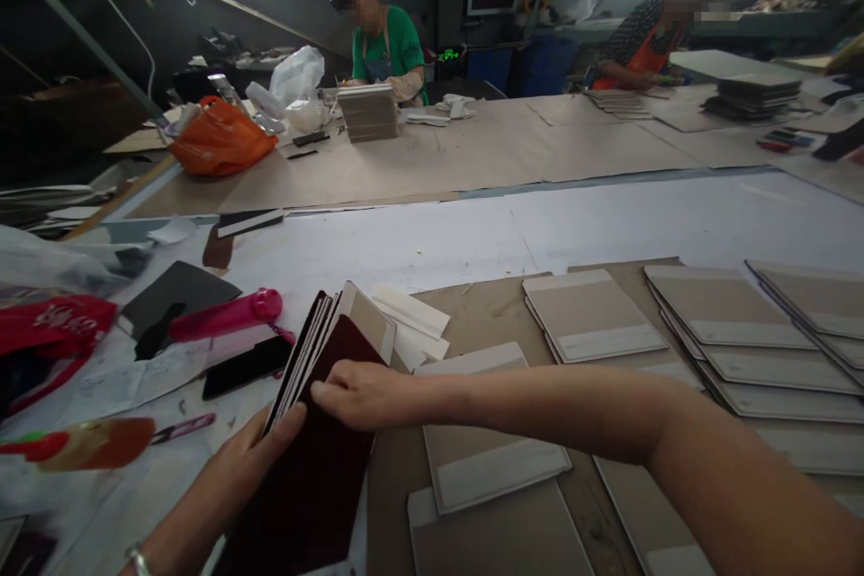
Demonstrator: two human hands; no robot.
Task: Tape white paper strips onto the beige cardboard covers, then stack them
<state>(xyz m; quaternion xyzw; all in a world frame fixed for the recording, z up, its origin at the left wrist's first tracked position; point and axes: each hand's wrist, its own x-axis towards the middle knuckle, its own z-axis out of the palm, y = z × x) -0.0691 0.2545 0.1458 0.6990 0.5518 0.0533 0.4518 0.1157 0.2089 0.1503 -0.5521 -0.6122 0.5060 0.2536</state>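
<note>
My left hand (253,459) holds a stack of dark maroon covers (317,468) from the left side, with the thumb over the top sheet. From the right, my right hand (357,393) reaches across and pinches the upper edge of the top maroon sheet. The stack fans out at its top, showing white and tan edges. Grey-brown boards with pale strips (594,315) lie in rows on the table to the right of the stack.
A pink tube-shaped tool (226,315), a black phone (247,366), a red bag (47,328) and a pen (182,427) lie at the left. Two other people sit across the long table (472,234), beside an orange bag (220,139) and stacked boards (368,112).
</note>
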